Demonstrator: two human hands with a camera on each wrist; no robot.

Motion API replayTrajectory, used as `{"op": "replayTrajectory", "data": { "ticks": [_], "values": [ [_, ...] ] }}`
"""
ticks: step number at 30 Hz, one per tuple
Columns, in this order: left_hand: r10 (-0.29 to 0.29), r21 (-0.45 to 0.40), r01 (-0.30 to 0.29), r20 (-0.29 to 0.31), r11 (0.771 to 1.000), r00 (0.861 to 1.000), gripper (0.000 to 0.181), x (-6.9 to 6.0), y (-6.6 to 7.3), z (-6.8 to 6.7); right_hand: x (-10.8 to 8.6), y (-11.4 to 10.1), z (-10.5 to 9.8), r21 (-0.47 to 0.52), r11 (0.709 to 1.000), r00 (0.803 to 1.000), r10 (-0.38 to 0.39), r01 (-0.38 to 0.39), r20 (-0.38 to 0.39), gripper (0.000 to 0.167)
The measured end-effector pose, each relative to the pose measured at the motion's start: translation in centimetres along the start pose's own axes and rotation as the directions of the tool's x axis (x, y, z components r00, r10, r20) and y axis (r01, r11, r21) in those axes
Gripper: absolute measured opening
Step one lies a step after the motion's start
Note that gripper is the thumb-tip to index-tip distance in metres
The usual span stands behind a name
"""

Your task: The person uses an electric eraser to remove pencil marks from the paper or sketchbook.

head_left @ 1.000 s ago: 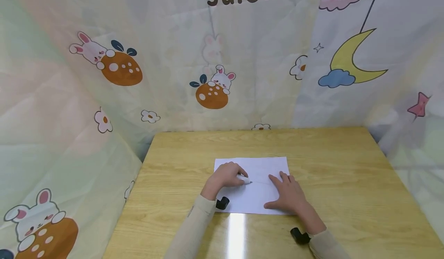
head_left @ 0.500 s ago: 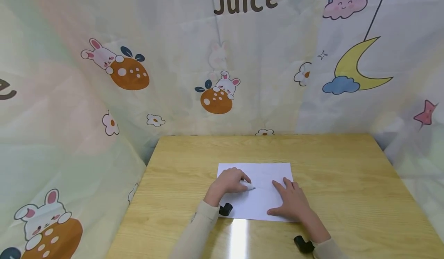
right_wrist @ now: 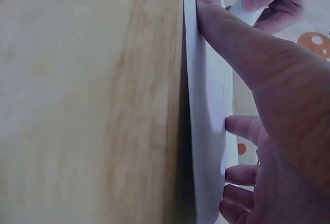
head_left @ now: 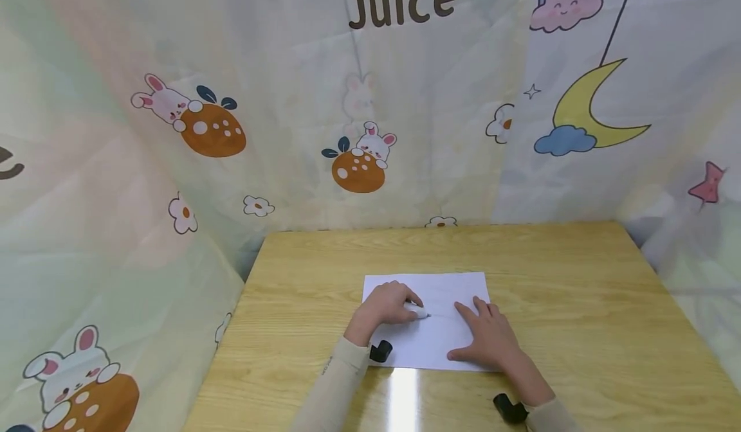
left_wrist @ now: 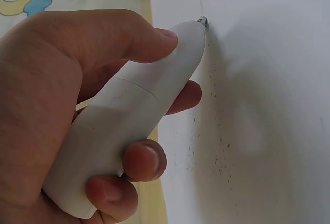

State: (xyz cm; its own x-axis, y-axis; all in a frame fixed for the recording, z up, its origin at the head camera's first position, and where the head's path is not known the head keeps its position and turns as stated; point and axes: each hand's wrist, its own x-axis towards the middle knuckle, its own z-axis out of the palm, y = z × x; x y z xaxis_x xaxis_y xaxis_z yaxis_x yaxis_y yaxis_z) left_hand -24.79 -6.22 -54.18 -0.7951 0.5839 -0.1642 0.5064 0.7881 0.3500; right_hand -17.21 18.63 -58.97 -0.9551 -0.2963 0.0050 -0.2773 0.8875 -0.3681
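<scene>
My left hand (head_left: 388,305) grips a white electric eraser (left_wrist: 139,105), a smooth rounded body with a small metal tip. The thumb lies along its upper side and the other fingers curl beneath. Its tip meets a faint pencil line on a white sheet of paper (head_left: 417,348); dark crumbs are scattered on the paper close by in the left wrist view. On the sheet's right part rests my right hand (head_left: 489,335), fingers spread and thumb toward the near edge. In the right wrist view this hand (right_wrist: 278,90) presses the paper with its fingertips.
The paper lies on a wooden table (head_left: 579,290). A printed cloth (head_left: 278,98) with rabbits and a moon hangs behind the table and along its sides. A black wrist piece (head_left: 509,409) shows by the right cuff and another black piece (head_left: 381,351) by the left.
My left hand has moved the eraser's tip slightly to the right along the line. The right hand stays in place on the paper. The head view has shifted a little.
</scene>
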Motion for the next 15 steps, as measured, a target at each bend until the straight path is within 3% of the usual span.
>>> {"op": "replayTrajectory", "data": {
  "ticks": [5,11,15],
  "values": [
    [-0.033,-0.001,0.033,-0.014,0.999,0.999,0.018,-0.38,-0.39,-0.12,0.05,-0.24,-0.14,0.004,1.0,1.0,-0.015,0.015,-0.002,0.111],
    [0.008,-0.011,-0.008,-0.009,1.0,1.0,0.019,-0.25,-0.17,-0.31,-0.02,-0.38,-0.4,0.0,1.0,1.0,-0.011,0.011,0.003,0.11],
    [-0.015,-0.013,0.015,0.0,1.0,1.0,0.019,-0.38,-0.21,-0.19,-0.25,-0.31,-0.39,-0.008,1.0,1.0,-0.008,0.008,0.011,0.111]
  ]
}}
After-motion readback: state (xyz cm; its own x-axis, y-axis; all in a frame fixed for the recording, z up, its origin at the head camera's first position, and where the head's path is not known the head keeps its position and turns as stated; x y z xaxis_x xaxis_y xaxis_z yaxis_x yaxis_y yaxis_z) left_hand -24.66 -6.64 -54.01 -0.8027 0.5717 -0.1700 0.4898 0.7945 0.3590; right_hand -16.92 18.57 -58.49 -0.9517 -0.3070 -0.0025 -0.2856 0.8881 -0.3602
